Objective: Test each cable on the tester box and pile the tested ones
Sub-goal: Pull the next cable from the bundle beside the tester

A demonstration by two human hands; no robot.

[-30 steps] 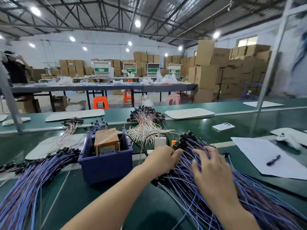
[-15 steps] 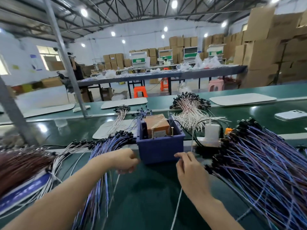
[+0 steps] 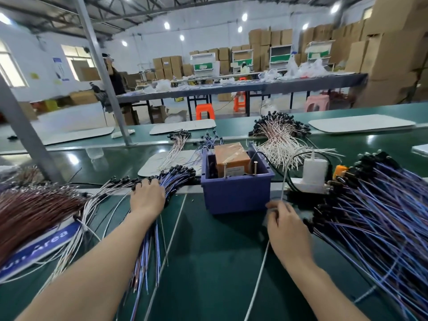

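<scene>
Left hand point(image 3: 148, 199) is lying palm down, fingers relaxed, on the black connector ends of the blue cable pile point(image 3: 178, 179) left of the box, not gripping anything as far as I can see. Right hand point(image 3: 286, 230) pinches one thin pale cable point(image 3: 257, 281) in curled fingertips; the wire runs up toward the tester and trails back down across the green bench point(image 3: 208, 262). Between the hands sits the blue bin point(image 3: 236, 195), holding an orange-brown block point(image 3: 231, 156) with two upright metal pins point(image 3: 255, 167) in front of it. A much bigger heap of blue cables point(image 3: 382, 216) lies just right of the right hand.
</scene>
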